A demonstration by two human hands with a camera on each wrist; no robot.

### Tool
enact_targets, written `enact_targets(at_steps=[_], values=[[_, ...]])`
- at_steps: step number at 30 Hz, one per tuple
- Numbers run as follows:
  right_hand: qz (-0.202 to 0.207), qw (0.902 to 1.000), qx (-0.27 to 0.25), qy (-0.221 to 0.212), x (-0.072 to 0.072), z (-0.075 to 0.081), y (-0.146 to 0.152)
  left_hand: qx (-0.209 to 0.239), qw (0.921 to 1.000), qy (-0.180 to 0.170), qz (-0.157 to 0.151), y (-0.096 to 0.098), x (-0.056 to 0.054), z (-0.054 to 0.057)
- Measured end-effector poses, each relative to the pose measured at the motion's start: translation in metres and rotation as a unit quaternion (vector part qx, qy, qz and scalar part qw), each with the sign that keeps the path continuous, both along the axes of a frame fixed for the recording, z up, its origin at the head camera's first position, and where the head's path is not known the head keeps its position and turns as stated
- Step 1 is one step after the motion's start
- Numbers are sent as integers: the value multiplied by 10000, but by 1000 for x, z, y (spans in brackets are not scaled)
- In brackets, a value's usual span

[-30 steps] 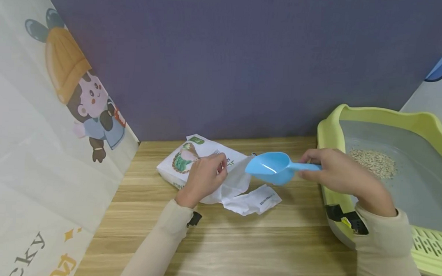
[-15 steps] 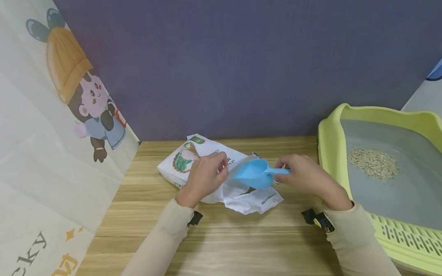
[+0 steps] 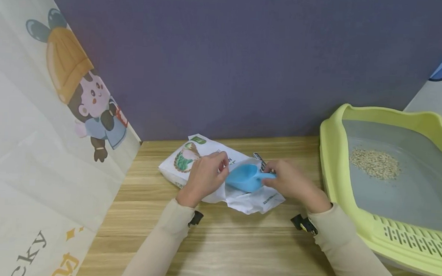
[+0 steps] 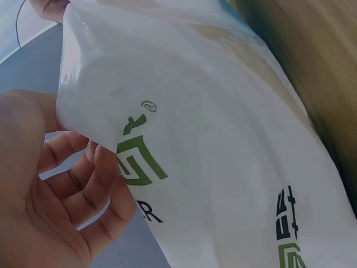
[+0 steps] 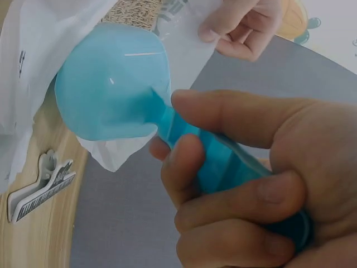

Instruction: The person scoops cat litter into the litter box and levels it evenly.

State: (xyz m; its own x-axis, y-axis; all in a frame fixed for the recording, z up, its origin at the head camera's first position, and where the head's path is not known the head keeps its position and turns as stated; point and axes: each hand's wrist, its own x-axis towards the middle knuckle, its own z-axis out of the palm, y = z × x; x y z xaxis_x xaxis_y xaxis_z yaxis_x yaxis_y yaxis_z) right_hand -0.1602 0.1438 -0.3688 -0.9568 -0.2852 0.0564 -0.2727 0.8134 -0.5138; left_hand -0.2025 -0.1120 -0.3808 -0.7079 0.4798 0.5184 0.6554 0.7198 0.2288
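Note:
A white printed bag (image 3: 220, 148) lies on its side, its torn mouth facing right. My left hand (image 3: 204, 176) pinches the upper edge of that mouth between thumb and fingers, lifting the plastic, as the left wrist view shows at the bag's corner (image 4: 83, 72). My right hand (image 3: 294, 183) grips the handle of a blue scoop (image 3: 246, 178), whose bowl is in the bag's mouth. Tan pellets (image 5: 134, 12) show inside the bag just beyond the bowl in the right wrist view. No pellets are visible in the bowl there.
A yellow-green litter box (image 3: 333, 159) with a grey pan stands at right, a pile of pellets (image 3: 375, 163) in it. Behind the bag's mouth lies a clip (image 5: 42, 187) on the wooden table (image 3: 235, 245). A dark blue panel (image 3: 224, 64) rises behind.
My right hand has moved left with the scoop, away from the litter box, bringing the bowl into the bag's mouth. My left hand has stayed in place on the bag.

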Motion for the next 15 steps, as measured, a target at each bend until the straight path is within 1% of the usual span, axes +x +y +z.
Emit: enact_targets(at_steps=[6,15], values=[[-7,9996,138,257,1,-4,-6,-2,10000,2,-12,0,0,0],[-147,9993,219,256,3,-4,-15,24,10000,-13,7,0,1,1]])
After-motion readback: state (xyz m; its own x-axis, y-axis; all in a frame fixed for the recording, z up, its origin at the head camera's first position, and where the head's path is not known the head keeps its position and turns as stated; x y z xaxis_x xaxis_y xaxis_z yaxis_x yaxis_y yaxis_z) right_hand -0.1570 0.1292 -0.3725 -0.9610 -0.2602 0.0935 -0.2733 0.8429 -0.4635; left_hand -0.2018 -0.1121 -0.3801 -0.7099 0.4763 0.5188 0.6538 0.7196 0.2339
